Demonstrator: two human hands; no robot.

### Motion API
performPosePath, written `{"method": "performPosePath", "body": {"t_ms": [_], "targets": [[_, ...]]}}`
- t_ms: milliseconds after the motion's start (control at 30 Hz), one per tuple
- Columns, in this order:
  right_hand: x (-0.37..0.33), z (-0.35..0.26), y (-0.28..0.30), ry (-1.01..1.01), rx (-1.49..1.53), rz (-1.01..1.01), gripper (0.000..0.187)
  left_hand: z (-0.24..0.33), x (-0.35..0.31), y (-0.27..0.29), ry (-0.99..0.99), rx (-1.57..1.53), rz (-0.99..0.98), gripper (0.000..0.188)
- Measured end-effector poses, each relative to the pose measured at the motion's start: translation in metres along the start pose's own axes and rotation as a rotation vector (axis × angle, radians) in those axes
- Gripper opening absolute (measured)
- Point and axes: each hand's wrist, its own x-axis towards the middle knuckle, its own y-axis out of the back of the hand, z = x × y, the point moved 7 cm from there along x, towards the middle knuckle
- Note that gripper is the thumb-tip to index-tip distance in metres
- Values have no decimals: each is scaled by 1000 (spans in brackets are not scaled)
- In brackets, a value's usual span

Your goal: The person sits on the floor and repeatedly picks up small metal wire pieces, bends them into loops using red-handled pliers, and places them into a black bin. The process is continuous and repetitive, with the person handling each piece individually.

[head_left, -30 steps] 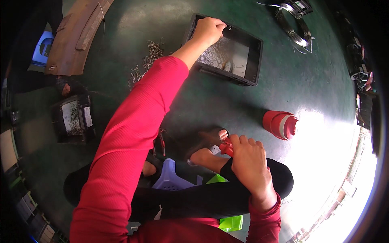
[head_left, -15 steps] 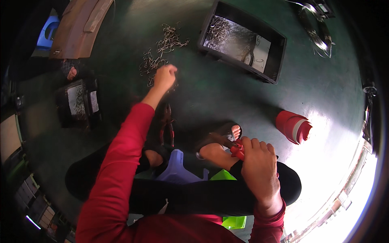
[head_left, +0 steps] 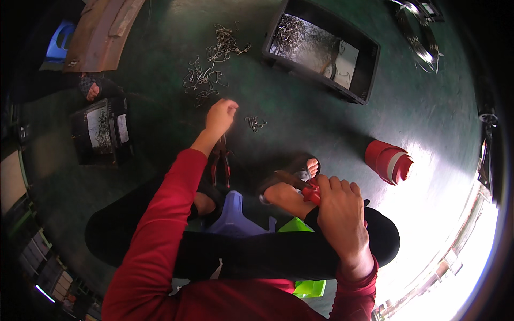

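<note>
Presently grasping red-handled pliers [head_left: 311, 192] in the right hand [head_left: 342, 218] near the right knee [head_left: 383, 235]; curling the left hand [head_left: 220, 116] between a pile of bent wire hooks [head_left: 221, 50] and a smaller hook cluster [head_left: 255, 124] on the green floor [head_left: 305, 120], but cannot tell whether pinching anything.

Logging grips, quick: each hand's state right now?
Left hand: curled; whether it holds anything cannot be told.
Right hand: closed, holding a red-handled tool.

Top [head_left: 241, 300]: deep red | left sleeve [head_left: 156, 238]: long, red, creased, cuff above the wrist | right sleeve [head_left: 350, 297]: red, cuff at the wrist | trousers [head_left: 273, 254]: plain black, ending above the ankle | right sandal [head_left: 297, 163]: dark, open-toed | left hand [head_left: 219, 117], right hand [head_left: 341, 220]: bare
</note>
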Motion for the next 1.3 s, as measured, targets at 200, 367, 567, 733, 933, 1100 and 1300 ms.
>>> {"method": "performPosePath", "body": {"t_ms": [200,367,567,733,933,1100,1300], "targets": [[-2,0,-6,-3,-30,11,19,34,-12,-34,-105,180,-118,8],[-4,0,-4,6,-14,3,21,44,-15,-40,-145,289,-94,10],[-4,-1,0,-3,-37,2,20,35,-2,-32,117,-106,-294,7],[-2,17,10,-121,317,-73,20,88,-8,27,273,-689,-256,9],[3,12,22,-86,892,-137,31,202,-34,124,43,-1064,-50,5],[-8,-8,31,-22,1172,-246,36,266,-83,192,-369,-809,58,7],[-23,-31,44,91,1123,-248,38,305,-136,229,-748,-262,273,18]]}}
